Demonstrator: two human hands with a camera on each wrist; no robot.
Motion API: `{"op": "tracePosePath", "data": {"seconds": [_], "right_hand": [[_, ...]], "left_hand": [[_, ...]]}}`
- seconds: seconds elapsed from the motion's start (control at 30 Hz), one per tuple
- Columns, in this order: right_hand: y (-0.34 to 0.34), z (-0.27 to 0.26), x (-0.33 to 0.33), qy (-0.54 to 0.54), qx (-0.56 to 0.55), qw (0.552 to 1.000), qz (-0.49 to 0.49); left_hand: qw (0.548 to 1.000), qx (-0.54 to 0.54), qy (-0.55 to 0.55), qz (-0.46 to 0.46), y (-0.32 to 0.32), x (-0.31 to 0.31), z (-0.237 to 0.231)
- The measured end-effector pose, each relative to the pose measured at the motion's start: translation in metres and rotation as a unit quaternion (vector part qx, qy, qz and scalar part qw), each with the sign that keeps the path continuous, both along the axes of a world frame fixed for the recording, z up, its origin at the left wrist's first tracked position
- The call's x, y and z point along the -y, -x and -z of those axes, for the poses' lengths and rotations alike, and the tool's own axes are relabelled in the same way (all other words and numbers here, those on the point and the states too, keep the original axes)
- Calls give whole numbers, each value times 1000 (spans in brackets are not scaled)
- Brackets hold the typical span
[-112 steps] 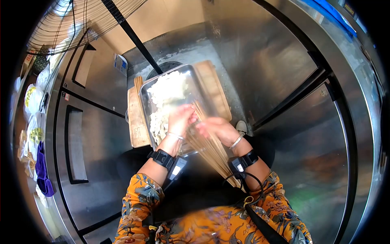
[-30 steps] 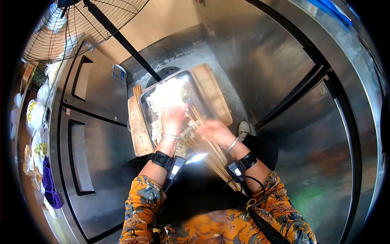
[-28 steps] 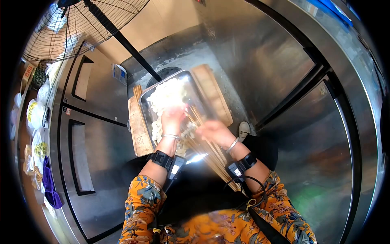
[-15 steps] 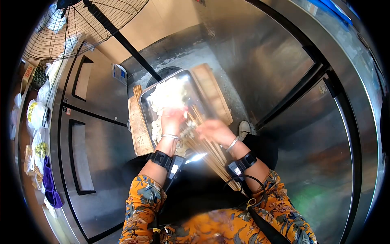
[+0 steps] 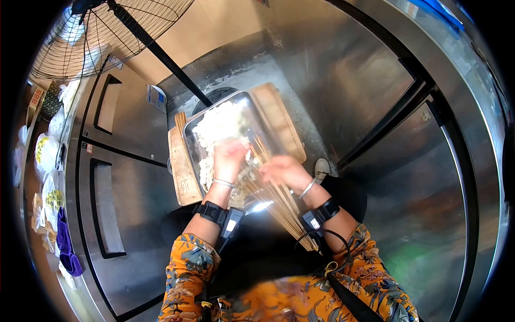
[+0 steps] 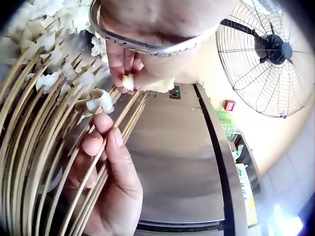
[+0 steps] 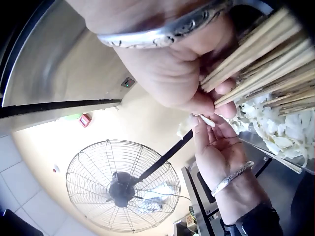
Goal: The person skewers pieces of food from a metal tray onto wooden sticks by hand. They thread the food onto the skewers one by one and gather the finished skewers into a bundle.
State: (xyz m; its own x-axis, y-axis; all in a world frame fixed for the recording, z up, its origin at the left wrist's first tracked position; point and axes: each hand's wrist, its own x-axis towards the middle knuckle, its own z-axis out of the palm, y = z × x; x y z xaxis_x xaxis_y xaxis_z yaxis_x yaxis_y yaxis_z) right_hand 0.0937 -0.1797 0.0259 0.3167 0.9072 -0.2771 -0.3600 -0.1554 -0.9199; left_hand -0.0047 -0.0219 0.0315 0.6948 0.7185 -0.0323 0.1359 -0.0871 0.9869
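A metal tray point(image 5: 264, 115) holds a heap of pale, thin food pieces point(image 5: 221, 122). Over its near part, my left hand point(image 5: 229, 155) pinches one pale piece point(image 6: 160, 84) between thumb and fingers, right at the skewer tips. My right hand point(image 5: 287, 173) grips a few thin bamboo skewers point(image 6: 88, 184), their points toward the left hand. In the left wrist view, one of these skewers has a curled pale piece point(image 6: 101, 101) near its tip. Several more skewers point(image 6: 29, 142) lie beside the right hand, with pale pieces around their tips.
The tray stands on a wooden board point(image 5: 279, 123), with a bundle of skewers point(image 5: 181, 119) at its left edge. A black fan pole point(image 5: 161, 56) rises behind it. Steel cabinets point(image 5: 126, 188) flank both sides. A shoe point(image 5: 322, 168) shows at right.
Since the oldest frame, the view has shifted slightly and the left hand has moved a little left over the tray. In the last second, both hands have stayed at the skewer tips.
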Motion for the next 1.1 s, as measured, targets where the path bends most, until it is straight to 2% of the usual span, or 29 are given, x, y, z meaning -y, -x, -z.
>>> {"op": "tracePosePath", "data": {"seconds": [0.17, 0.27, 0.47, 0.6, 0.77, 0.87, 0.97, 1.1], "right_hand": [[-1, -1, 0, -10, 3, 1000, 1], [1, -2, 1, -12, -2, 1000, -20], [2, -3, 1, -12, 9, 1000, -26], [2, -7, 1, 11, 14, 1000, -17], [2, -1, -1, -7, -1, 1000, -21], [3, 0, -2, 3, -1, 1000, -18], [3, 0, -2, 1, 8, 1000, -25], [3, 4, -2, -14, 7, 1000, -27]], "left_hand": [[999, 31, -30, -3, -2, -8, 5], [988, 71, 126, -62, -3, -9, 2], [988, 38, 133, -64, -7, 2, -13], [987, 65, 138, -49, -5, 2, -9], [989, 72, 96, -86, -2, 11, -12], [991, 100, -36, -78, 0, 17, -6], [991, 93, -75, -53, 3, 25, -4], [993, 84, -32, -75, 4, 31, -11]]}}
